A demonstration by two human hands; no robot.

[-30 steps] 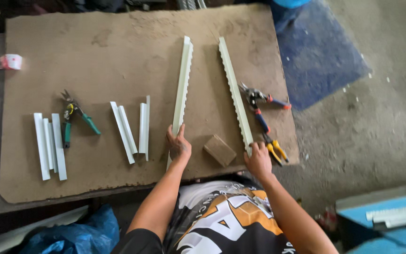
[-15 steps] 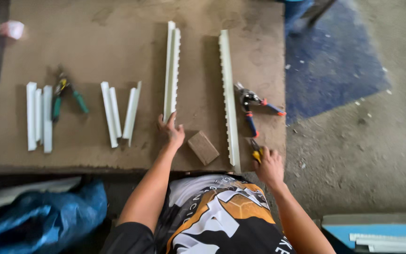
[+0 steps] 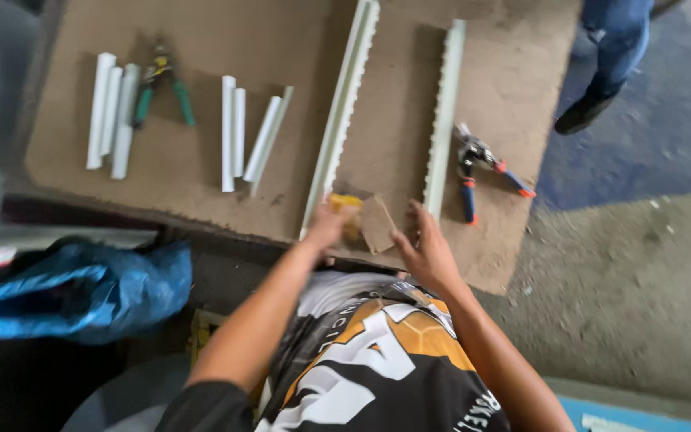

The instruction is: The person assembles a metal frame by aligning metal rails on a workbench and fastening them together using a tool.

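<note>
My left hand (image 3: 325, 228) is at the near end of the left long white notched strip (image 3: 341, 112), closed around a yellow-handled tool (image 3: 346, 210); motion blur hides the grip's detail. My right hand (image 3: 425, 250) has its fingers spread beside a small brown block (image 3: 377, 226), close to the near end of the right long white strip (image 3: 444, 120). It holds nothing. Both strips lie lengthwise on the brown board (image 3: 161, 184).
Red-and-blue-handled snips (image 3: 473, 168) lie right of the strips. Green-handled snips (image 3: 161, 88) sit between two groups of short white pieces (image 3: 113, 112) (image 3: 241, 132). A blue bag (image 3: 73, 288) lies at lower left. Another person's leg and dark shoe (image 3: 601, 64) stand at the top right.
My right hand has come in from the board's right edge to the brown block. The yellow-handled tool has gone from the right side to my left hand. The camera has tilted and moved closer.
</note>
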